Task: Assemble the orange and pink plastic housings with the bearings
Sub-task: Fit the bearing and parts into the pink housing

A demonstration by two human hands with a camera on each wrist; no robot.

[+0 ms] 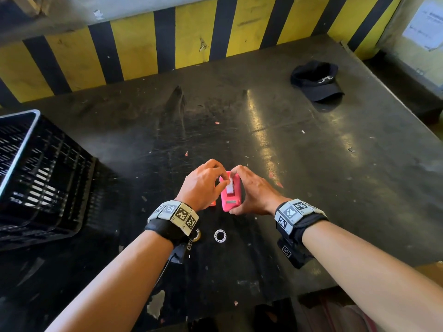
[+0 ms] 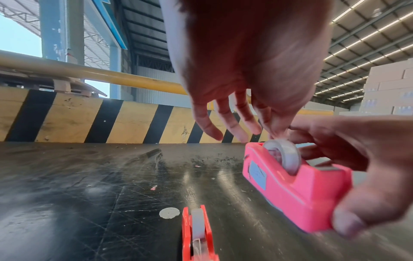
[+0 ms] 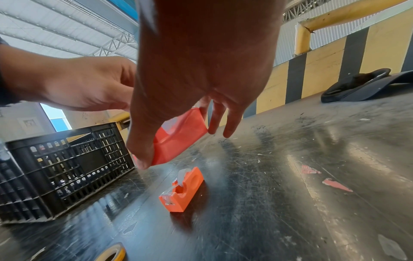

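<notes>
White bearing ring [image 1: 220, 235]: flat on black table [image 1: 311, 164], nearest the person. Pink housing [image 1: 230, 192]: raised off the table, gripped end to end by right hand [image 1: 254, 192]; left hand [image 1: 203, 185] pinches the white roll [image 2: 282, 156] seated in it. Orange housing [image 3: 182, 191]: on the table below; only the wrist views show its white roll.

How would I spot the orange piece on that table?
Start at the black crate on the dark table; the orange housing stands on the table beside it, below the hands, untouched. Unlike the pink housing that the right hand grips, nobody holds it.
</notes>
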